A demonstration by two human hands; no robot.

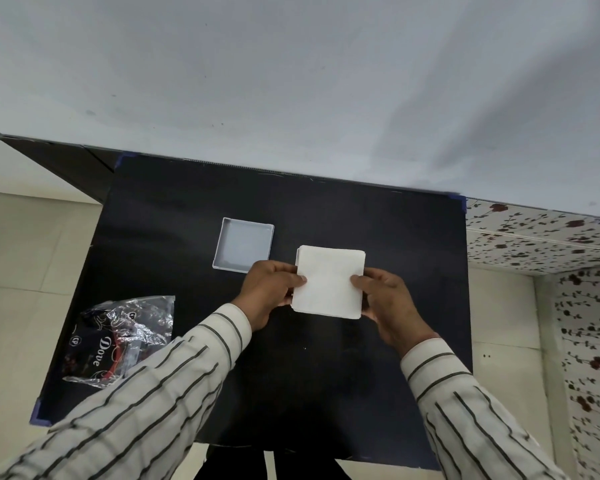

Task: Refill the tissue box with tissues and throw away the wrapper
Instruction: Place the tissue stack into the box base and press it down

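Note:
A square stack of white tissues (329, 280) is held just above the black table. My left hand (269, 292) grips its left edge and my right hand (390, 304) grips its right edge, thumbs on top. An open, shallow grey tissue box (222, 252) sits on the table up and to the left of the stack, with nothing inside it. A crumpled clear plastic wrapper (118, 337) with dark print lies at the table's left front, partly hidden by my left sleeve.
The black table (395, 237) stands against a pale wall at the back. Pale floor tiles lie to the left, and a floral-patterned surface (541, 240) stands to the right of the table.

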